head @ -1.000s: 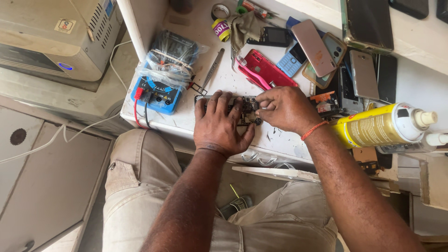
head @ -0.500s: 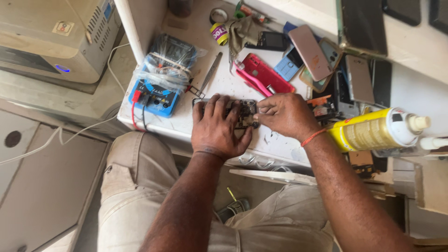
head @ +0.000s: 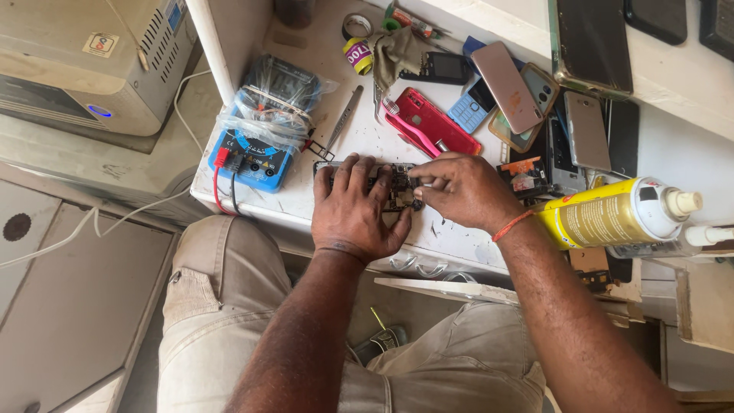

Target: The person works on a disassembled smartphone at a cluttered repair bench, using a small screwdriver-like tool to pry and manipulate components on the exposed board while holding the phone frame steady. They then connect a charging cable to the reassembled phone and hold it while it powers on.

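Little changes. View drifts slightly: desk (head: 306,206) and spray can (head: 604,218) sit a bit lower and further left in frame than second ago. Left hand (head: 355,210) spreads fingers wider over opened phone (head: 394,187). Right hand (head: 462,191) pinches closer at phone's right end, fingertips tucked tighter.

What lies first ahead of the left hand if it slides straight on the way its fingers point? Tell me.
Probably the red phone. The left hand lies on the opened device, fingers pointing up the white table; beyond the device the red phone comes first, though depth is unclear.
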Available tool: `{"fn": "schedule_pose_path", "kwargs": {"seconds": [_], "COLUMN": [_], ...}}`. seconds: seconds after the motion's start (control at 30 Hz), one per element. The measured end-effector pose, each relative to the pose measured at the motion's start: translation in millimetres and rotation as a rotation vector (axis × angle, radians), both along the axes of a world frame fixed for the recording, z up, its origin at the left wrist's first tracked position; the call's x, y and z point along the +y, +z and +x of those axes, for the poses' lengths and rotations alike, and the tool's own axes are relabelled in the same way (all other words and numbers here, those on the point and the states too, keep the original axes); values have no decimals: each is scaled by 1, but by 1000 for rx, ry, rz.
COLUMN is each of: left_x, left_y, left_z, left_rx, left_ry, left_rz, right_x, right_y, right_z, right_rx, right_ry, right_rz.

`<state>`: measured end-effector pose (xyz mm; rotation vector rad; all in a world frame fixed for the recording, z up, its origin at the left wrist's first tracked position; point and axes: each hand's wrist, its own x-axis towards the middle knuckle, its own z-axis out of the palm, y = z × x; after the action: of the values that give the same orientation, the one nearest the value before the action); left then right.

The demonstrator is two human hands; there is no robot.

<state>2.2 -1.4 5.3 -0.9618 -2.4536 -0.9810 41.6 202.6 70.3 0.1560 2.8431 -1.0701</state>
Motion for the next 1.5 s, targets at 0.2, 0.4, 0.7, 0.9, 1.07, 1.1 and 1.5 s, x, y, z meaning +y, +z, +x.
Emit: {"fn": "schedule_pose_path", "kwargs": {"seconds": [0.2,0.4,0.7,0.9,1.07,1.1,1.5], "left_x": [0,0,0,-1,0,0,0], "left_y": [0,1,2,1,2,2,2], "left_z": [0,-1,0,0,0,0,0], "left_rx": [-9,-4,-13,-6,-14,-18,-36], "left_ry": [-3,1,-4,-2,3,2,5], "left_rz": [-17,-18,-14,-20,-52,-56,-89], "right_x": [6,0,-1,0,4,4,17], "right_y": [13,17,25,21,18,17,-2], "right_z": [-10,-19,-25,-23,-22,-21,-18], "right_rx": [-9,-118,-158,-222,-226,-220,-124], "right_ry": [215,168,134,34,21,22,66], "right_rz": [158,140,195,110,90,82,2]}}
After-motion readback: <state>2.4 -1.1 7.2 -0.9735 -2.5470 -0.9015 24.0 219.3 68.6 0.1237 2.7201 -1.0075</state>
